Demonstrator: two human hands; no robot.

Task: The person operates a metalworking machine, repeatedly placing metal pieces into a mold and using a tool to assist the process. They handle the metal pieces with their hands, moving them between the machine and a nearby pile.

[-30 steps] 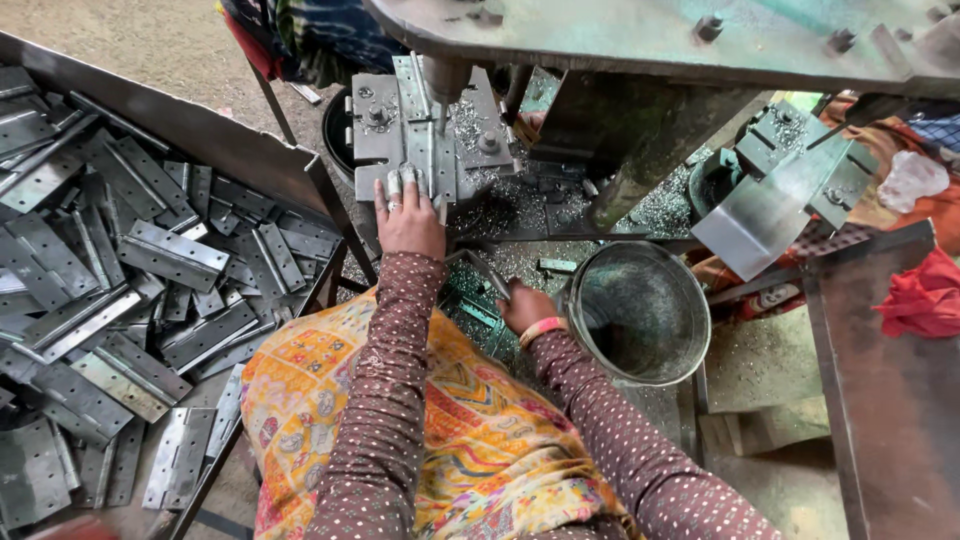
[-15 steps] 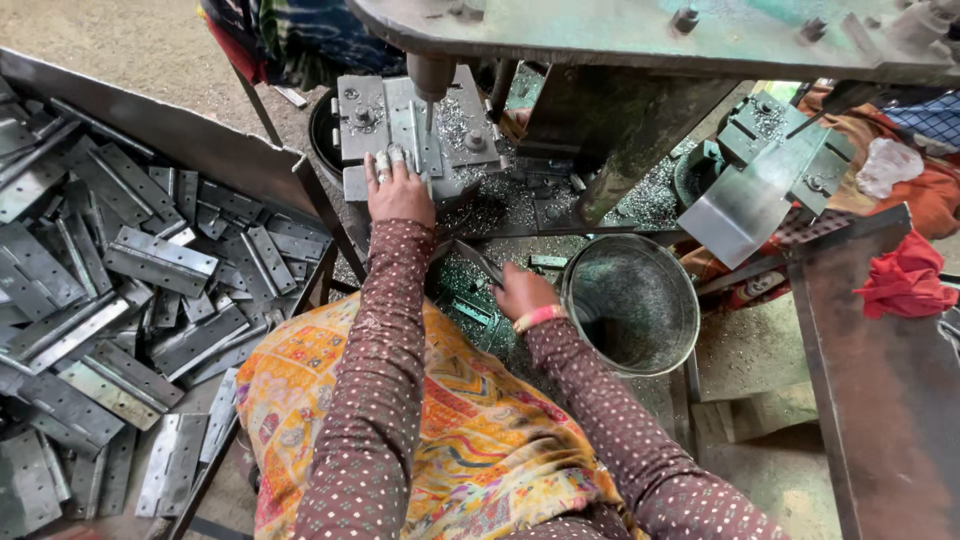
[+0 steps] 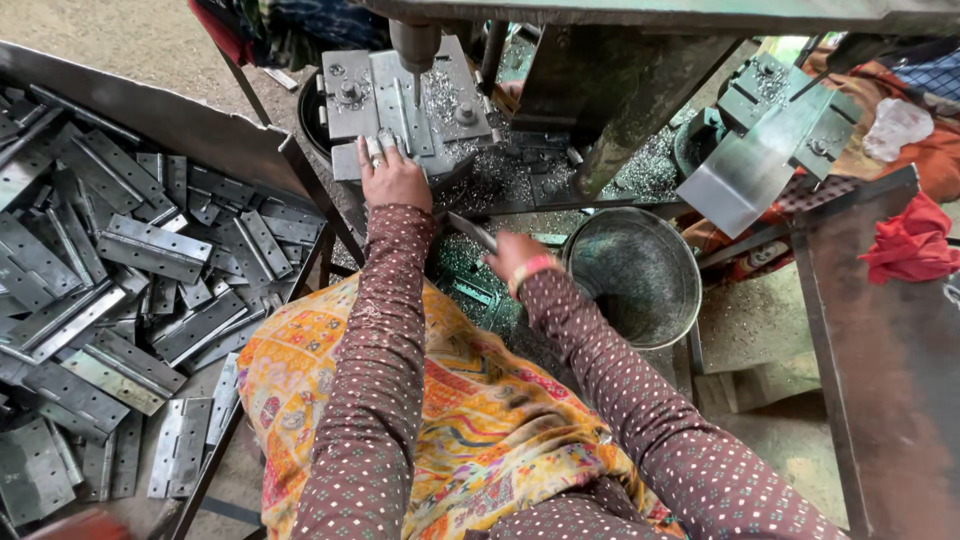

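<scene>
A person seated at a drill press looks down over their own arms, both in dotted maroon sleeves, with a bright yellow patterned cloth [image 3: 440, 440] across the lap. The left hand [image 3: 393, 178] reaches toward twelve o'clock and lies palm down on the near edge of the metal jig [image 3: 400, 95] on the press bench, its fingers [image 3: 378, 150] spread flat and pressing on a metal hinge plate [image 3: 402, 110] that sits in the jig directly under the drill bit [image 3: 416, 62]. The right hand [image 3: 512, 255], with a pink bangle at the wrist, hangs lower, at about one o'clock from the lap, and is closed around a thin grey metal strip [image 3: 470, 232] that points toward ten o'clock; it is slightly blurred. Just to the right of that hand, at about two o'clock, stands a round metal bucket [image 3: 640, 275]. Silver shavings [image 3: 500, 180] cover the bench between the jig and the bucket. At nine o'clock, a wide tray [image 3: 180, 130] holds a heap of grey hinge plates [image 3: 150, 250] lying in all directions. At three o'clock, a red cloth [image 3: 915, 245] lies on a dark metal surface.
</scene>
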